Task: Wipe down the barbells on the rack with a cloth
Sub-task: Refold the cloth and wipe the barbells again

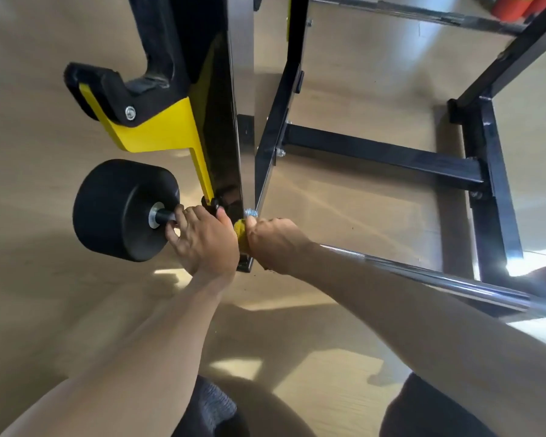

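- Counting what shows: one barbell (423, 272), one black weight (120, 209) on its left end, one yellow cloth (241, 232), two hands, and one black-and-yellow rack (221, 127)
- The barbell lies low across the rack, its chrome shaft running from the weight, past the near upright, out toward the right edge
- One empty yellow hook (130, 111) juts from the upright above the weight
- The upright's foot stands between the two hands and hides the shaft there; black crossbars (382, 156) lie on the tan floor (344, 209) behind
- The left hand (202, 238) curls round the dark sleeve just beside the weight — fingers wrapped over it
- The right hand (275, 241) clenches the cloth against the shaft just right of the upright, only a yellow scrap showing
- Both forearms reach forward and down, nearly parallel
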The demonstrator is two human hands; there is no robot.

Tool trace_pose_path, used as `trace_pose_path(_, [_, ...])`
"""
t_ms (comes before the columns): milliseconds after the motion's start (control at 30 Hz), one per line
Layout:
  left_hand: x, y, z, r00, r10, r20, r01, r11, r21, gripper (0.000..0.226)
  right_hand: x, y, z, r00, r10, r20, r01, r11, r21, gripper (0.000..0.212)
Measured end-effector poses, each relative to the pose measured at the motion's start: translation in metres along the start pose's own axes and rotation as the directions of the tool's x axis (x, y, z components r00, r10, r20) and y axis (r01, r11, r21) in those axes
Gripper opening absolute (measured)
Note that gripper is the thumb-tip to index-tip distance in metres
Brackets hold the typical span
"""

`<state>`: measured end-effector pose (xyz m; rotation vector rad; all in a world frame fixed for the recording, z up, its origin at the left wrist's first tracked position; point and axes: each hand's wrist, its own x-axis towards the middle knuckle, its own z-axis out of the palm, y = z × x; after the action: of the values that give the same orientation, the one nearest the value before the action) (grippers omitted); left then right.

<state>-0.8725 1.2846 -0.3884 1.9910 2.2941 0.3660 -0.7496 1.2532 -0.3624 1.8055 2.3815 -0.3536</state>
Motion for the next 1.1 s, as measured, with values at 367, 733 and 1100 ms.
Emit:
trace_pose_path(367, [-0.002, -0.001, -0.004, 1.0, -0.001, 0.021, 0.002, 0.997, -0.074, 0.046, -0.087, 0.075, 0.005, 0.996, 0.016, 0.091, -0.017, 1.0, 0.012, 0.018])
trace_pose_path(733, [-0.003, 0.008, -0.004, 0.997, -0.062, 0.039, 0.065, 0.996, -0.067, 0.044, -0.029, 0.046, -0.005, 0.949, 0.095, 0.301, -0.171, 0.957, 0.237, 0.03])
trace_pose_path(1100, [-0.003, -0.001, -0.008, 1.0, 0.01, 0.01, -0.009, 0.994, -0.113, 0.046, -0.042, 0.032, 0.009, 0.998, 0.064, 0.004, -0.064, 0.987, 0.151, 0.023])
